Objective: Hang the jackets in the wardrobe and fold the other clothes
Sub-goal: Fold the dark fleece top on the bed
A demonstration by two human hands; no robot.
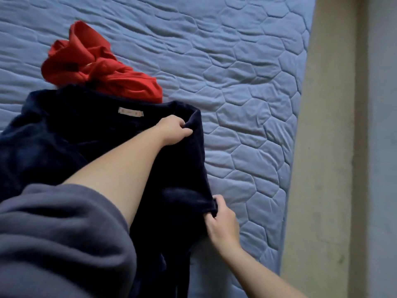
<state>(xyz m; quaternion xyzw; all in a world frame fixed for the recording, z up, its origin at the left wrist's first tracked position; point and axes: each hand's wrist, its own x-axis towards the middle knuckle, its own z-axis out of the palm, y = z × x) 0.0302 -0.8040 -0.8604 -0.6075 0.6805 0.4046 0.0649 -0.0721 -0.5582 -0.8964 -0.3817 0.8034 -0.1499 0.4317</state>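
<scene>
Navy garment (64,136), collar label (131,112) uppermost, spread over the left part of the blue quilted bed (247,104) and overlapping the near edge of a crumpled red garment (96,67). Left hand (174,130), reaching out of a grey sleeve (53,233), fingers curled, pinching the navy garment's far right corner. Right hand (223,220) pinching the same right edge, nearer the body. Two-point hold probably meant to keep that edge straight and taut for laying flat or folding across. Open room: a broad bare stretch of bed right of the garment, up to the mattress edge. Beyond it a pale beige strip (322,147), floor or wall, unclear which. Wardrobe not in view.
</scene>
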